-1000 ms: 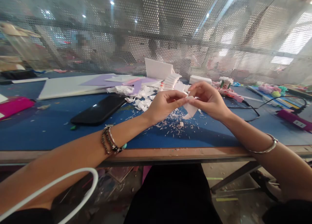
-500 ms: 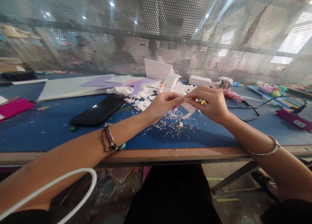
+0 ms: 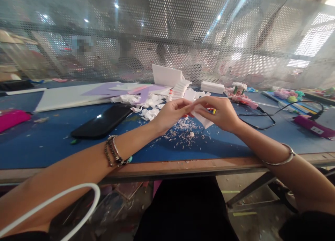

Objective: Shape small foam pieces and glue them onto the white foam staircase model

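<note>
Over the blue table [image 3: 146, 146], a thin white sheet, paper-like [image 3: 202, 119], is pinched between my two hands. My left hand [image 3: 173, 116] grips its left end with thumb and fingertips pressed together. From the other side, my right hand [image 3: 219, 112] pinches the sheet with thumb and forefinger, and the rest hangs below the fingers. Something small and yellow [image 3: 214, 111] shows by the right fingers; I cannot tell what it is. Tiny pale shavings [image 3: 185, 132] lie scattered beneath the hands. Crumpled white scraps [image 3: 150, 112] are heaped just beyond the left hand.
A black phone [image 3: 102, 121] lies left of the scraps. White and purple sheets [image 3: 70, 96] are stacked behind it. To the right are a pink tool [image 3: 247, 103] with a black cord and a magenta case [image 3: 312, 126]. A perforated metal screen [image 3: 178, 28] stands behind the table.
The white sheet has turned between my fingers and more of it shows below the right hand. My view has shifted slightly. Both hands keep their pinch.
</note>
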`<state>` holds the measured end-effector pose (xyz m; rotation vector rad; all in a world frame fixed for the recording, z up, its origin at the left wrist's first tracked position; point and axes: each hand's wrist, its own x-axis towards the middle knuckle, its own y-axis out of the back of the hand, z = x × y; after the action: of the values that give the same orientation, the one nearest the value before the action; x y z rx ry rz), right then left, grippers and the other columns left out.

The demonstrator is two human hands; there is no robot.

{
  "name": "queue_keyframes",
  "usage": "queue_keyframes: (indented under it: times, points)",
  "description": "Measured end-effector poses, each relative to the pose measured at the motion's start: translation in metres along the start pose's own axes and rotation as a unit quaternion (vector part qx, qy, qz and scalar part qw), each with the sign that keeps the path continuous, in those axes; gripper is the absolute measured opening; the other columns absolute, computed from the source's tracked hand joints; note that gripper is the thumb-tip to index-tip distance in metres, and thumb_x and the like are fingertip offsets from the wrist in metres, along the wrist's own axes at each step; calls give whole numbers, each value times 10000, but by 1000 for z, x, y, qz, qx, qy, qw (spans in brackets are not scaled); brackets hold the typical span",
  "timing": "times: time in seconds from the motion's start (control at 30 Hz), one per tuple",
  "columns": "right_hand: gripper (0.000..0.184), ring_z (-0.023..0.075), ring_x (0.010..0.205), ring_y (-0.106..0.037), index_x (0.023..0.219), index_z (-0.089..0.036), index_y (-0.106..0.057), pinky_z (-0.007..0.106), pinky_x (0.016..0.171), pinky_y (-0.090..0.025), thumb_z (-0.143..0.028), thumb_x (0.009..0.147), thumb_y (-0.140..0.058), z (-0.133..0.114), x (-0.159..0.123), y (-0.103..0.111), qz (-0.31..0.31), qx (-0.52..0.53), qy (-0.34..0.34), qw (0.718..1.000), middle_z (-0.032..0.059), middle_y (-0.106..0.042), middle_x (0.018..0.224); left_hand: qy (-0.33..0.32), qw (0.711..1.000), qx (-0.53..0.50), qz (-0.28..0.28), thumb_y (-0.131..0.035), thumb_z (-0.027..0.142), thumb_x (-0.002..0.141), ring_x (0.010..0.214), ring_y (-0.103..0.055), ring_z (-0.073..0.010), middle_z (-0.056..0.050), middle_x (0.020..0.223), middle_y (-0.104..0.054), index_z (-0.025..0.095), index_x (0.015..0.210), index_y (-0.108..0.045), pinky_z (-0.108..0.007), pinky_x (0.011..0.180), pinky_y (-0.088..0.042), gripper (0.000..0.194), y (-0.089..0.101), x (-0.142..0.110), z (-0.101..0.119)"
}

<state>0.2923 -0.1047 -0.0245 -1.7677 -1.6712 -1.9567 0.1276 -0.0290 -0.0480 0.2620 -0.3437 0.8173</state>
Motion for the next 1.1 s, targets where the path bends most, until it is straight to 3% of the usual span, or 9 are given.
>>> queue_keyframes:
  times: [0.2, 0.33, 0.57, 0.67, 0.93, 1.1]
  points:
    - [165, 103, 748, -578, 861, -187, -661, 237, 695, -462, -261, 820, -520, 6, 0, 1, 32, -74, 58, 995, 21, -654, 792, -11, 1000, 12, -5, -662, 337, 707, 614, -593, -84, -3, 753, -621, 147, 829, -609, -242, 653, -447, 232, -1, 0, 1]
    - [173, 108, 764, -570, 875, -160, -657, 241, 712, -456, -243, 826, -514, 8, 1, 1, 14, -103, 83, 991, 36, -647, 804, 1, 1000, 21, -17, -653, 330, 713, 611, -598, -86, -13, 783, -622, 136, 843, -610, -241, 661, -459, 237, -2, -2, 3]
    - [120, 66, 696, -575, 849, -145, -627, 181, 650, -463, -193, 791, -534, 10, 0, -2, -6, -4, 3, 1000, 12, -649, 795, 13, 999, 40, -4, -659, 311, 706, 563, -554, -59, 20, 657, -599, 140, 785, -609, -198, 592, -410, 195, -2, -2, 3]
    - [121, 64, 713, -578, 844, -142, -629, 172, 651, -461, -202, 785, -541, 9, 1, -1, -1, 8, 2, 1000, 15, -648, 805, 19, 999, 40, -4, -656, 321, 706, 543, -537, -61, 23, 624, -585, 137, 766, -605, -206, 583, -398, 200, -1, -2, 4]
    - [177, 98, 743, -543, 905, -146, -632, 227, 677, -441, -196, 836, -478, 10, 1, 3, -5, -101, 98, 990, 35, -606, 791, 31, 999, 14, 3, -683, 341, 673, 502, -480, -46, 33, 578, -542, 132, 721, -591, -199, 537, -364, 234, -2, -1, 5]
    - [173, 111, 753, -506, 890, -150, -612, 245, 702, -430, -230, 861, -462, 14, -1, 0, 7, -122, 121, 985, 36, -597, 792, 30, 999, 14, 2, -676, 344, 681, 521, -464, -46, 31, 600, -534, 137, 734, -603, -195, 541, -356, 226, -2, -1, 3]
